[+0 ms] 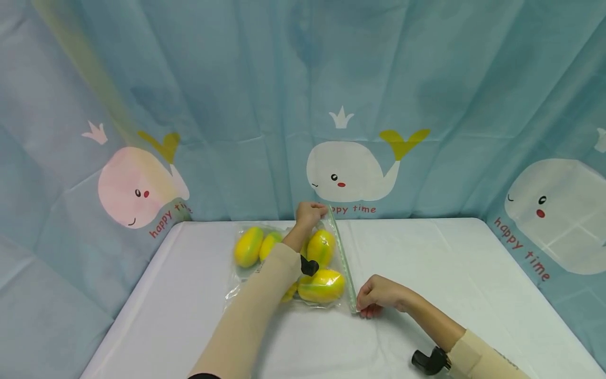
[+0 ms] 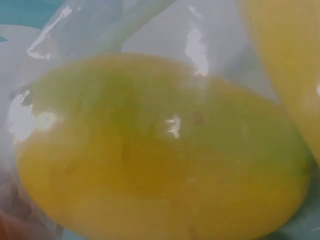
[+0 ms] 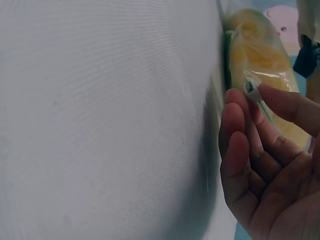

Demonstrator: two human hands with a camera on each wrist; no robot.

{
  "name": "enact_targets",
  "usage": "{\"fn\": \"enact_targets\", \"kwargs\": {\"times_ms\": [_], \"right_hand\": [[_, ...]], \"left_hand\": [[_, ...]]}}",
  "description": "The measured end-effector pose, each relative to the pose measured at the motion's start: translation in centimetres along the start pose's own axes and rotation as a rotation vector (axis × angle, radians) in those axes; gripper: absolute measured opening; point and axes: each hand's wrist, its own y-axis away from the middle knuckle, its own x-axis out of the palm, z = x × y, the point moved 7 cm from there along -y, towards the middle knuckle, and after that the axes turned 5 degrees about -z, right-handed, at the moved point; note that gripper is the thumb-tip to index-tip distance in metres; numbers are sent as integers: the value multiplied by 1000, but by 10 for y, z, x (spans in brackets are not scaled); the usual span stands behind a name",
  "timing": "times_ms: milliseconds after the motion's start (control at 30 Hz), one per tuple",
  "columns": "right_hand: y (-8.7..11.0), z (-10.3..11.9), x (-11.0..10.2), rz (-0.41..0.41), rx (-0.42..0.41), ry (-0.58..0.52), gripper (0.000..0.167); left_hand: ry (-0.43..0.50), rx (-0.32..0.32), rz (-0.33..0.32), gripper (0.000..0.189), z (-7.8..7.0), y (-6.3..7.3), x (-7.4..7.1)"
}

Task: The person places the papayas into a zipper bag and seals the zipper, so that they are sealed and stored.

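Note:
A clear zip bag [image 1: 239,287] lies on the table with several yellow-green mangoes [image 1: 322,286] inside. Its green-edged zip strip [image 1: 344,252] runs along the right side. At the far end of that strip, my left hand [image 1: 311,212] pinches the bag's corner, its forearm crossing above the fruit. My right hand [image 1: 381,293] holds the near end, where thumb and forefinger pinch a small whitish corner piece [image 3: 253,92]. One mango [image 2: 165,150] behind the film fills most of the left wrist view, with a bit of the left hand [image 2: 17,215] at lower left.
A white cloth covers the table [image 1: 426,252]. Behind it hangs a blue curtain [image 1: 265,173] printed with whales. Black wrist cameras sit on the left sleeve [image 1: 265,295] and the right sleeve [image 1: 483,358].

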Motion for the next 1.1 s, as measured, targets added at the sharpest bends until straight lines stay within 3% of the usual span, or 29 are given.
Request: {"fn": "enact_targets", "kwargs": {"times_ms": [433,600,833,1100], "right_hand": [[3,4,-1,33,-25,2,18],[0,6,-1,63,-52,-24,20],[-4,1,-8,60,-55,-80,23],[-3,0,-14,38,-71,-115,29]], "left_hand": [[-72,19,23,17,3,0,1],[-99,39,38,20,3,-1,-5],[-30,64,69,24,0,2,-20],[75,75,162,29,0,25,-26]]}}
